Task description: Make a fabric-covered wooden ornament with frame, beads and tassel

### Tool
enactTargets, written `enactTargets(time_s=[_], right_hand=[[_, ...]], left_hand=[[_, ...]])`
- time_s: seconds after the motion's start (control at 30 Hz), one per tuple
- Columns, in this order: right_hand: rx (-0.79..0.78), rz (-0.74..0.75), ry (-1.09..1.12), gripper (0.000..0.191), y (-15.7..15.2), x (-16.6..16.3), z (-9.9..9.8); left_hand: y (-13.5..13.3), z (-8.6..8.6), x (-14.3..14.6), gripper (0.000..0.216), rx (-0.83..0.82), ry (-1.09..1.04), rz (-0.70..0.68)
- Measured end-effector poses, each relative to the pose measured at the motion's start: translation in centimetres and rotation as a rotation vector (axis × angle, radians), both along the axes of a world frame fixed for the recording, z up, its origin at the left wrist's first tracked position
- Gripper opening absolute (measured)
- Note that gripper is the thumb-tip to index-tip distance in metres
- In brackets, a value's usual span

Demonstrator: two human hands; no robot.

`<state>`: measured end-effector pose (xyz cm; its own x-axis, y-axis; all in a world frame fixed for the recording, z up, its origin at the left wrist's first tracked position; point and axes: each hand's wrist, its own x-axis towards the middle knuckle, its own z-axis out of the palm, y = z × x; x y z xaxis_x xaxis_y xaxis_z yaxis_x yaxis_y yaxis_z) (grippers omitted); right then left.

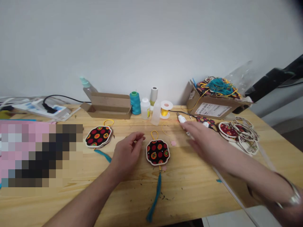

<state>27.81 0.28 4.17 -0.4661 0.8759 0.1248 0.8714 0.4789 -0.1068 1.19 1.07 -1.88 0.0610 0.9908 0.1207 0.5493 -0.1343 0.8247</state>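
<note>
The left hand (127, 154) is held half curled, its fingers loosely bent, and nothing can be seen in its grasp. It is just beside a scalloped ornament (157, 152) covered in black fabric with red and yellow roundels, which lies flat on the light wooden worktop (189, 192). A yellow cord loop (154, 135) rises from the ornament's top, and a teal tassel (155, 198) is laid out toward the near edge. The right hand (203, 142) is spread and blurred, reaching over a white corded tool (182, 119); whether they touch cannot be told. A bracelet or watch (290, 197) is worn on that wrist, which is cut off by the frame. A stack of similar ornaments (98, 136) lies to the left, and a pile of printed round pieces (238, 135) to the right. Against the white wall (151, 41) stand a cardboard box (210, 107) holding tangled cord, a teal thread cone (135, 103) and a yellow spool (164, 111). An area at the left is pixelated and cannot be made out.
</note>
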Motion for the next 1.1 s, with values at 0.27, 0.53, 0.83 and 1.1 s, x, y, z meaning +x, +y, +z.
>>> enactTargets(time_s=[0.27,0.53,0.83,1.1], right_hand=[[0.116,-0.089,-0.256,0.052,-5.0,1.2,-4.7],[0.047,-0.146,-0.201,0.041,-4.7,1.9,-3.8],[-0.222,-0.082,0.282,0.052,-1.5,-6.5,-0.7],[-0.282,0.148,0.304,0.07,0.2,-4.9,-0.6]], left_hand=[[-0.1,0.0,0.0,0.025,-0.008,-0.026,0.019],[0.0,0.0,0.0,0.025,-0.05,-0.029,0.035],[-0.2,0.6,-0.2,0.029,-0.121,0.001,0.049],[-0.6,1.9,0.1,0.055,-0.039,0.26,-0.258]])
